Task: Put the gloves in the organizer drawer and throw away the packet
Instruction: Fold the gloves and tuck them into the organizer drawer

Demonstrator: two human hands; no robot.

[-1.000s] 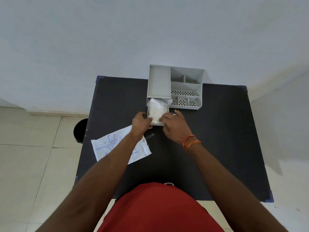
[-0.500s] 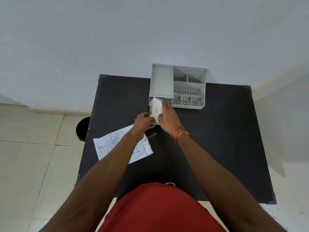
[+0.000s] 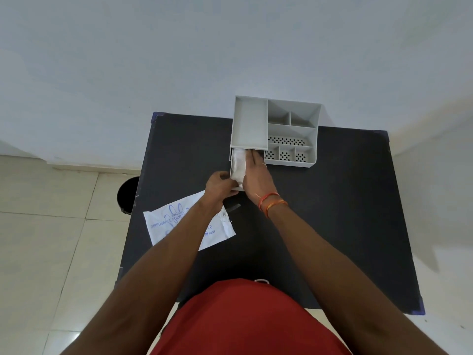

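On the black table [image 3: 320,213] the grey organizer [image 3: 276,129] stood at the far edge with its drawer [image 3: 233,172] pulled out toward the person, the white gloves [image 3: 239,165] bunched inside it. The right hand [image 3: 256,175] lay flat on them, fingers together and reaching under the organizer, while the left hand [image 3: 218,183] curled round the drawer's near-left corner. The job probably called for pressing the gloves below the rim before sliding it shut; the empty packet [image 3: 166,226] lay near-left, by the bin [image 3: 126,193].

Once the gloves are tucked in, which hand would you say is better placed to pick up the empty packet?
Probably the left hand: its forearm already lies over the packet, on the bin side, while the right hand is pressing gloves into the drawer.
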